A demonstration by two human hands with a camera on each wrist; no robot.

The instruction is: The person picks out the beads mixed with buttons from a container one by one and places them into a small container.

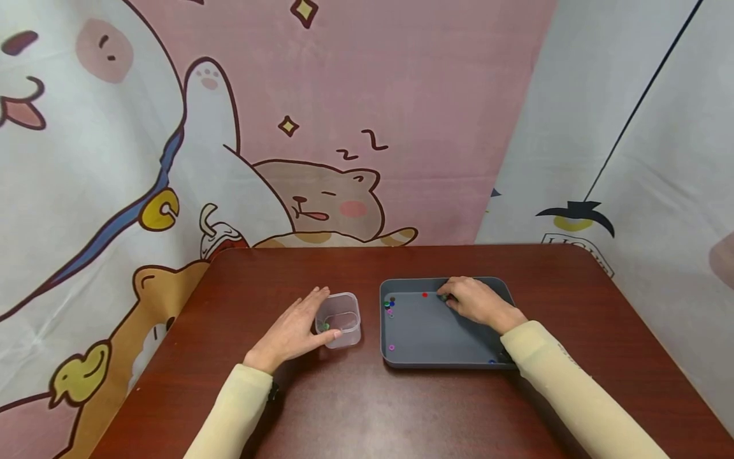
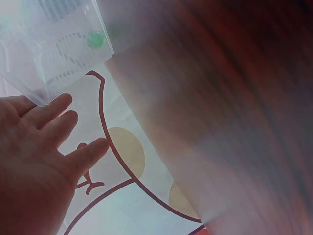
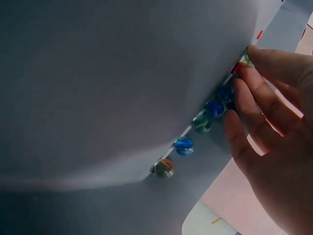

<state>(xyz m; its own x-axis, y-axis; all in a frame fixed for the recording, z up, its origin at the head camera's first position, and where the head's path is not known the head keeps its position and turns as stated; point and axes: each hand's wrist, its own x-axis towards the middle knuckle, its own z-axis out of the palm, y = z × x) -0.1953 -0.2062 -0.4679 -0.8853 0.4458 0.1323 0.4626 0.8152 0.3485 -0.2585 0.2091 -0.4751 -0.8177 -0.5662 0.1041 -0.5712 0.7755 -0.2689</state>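
Observation:
My left hand (image 1: 295, 328) holds the left side of a clear plastic container (image 1: 352, 326), thumb across its near side and fingers at the far side. A green marble (image 2: 96, 39) lies inside. Over the far part of a grey tray (image 1: 441, 341), my right hand (image 1: 474, 299) pinches a clear greenish marble (image 3: 247, 59) between thumb and fingertip. Beside those fingers, along the tray wall, lie several marbles, among them a dark blue one (image 3: 214, 109), a green one (image 3: 201, 123), a light blue one (image 3: 184, 146) and a brownish one (image 3: 164, 168). The head view hides this row behind the hand.
A small red piece (image 1: 425, 294) lies at the tray's far side. Several tiny coloured pieces cluster near its left wall, with a pink ring (image 1: 392, 347) closer to me. A brown table (image 1: 378, 408) carries everything; a printed cloth (image 1: 436, 127) hangs behind.

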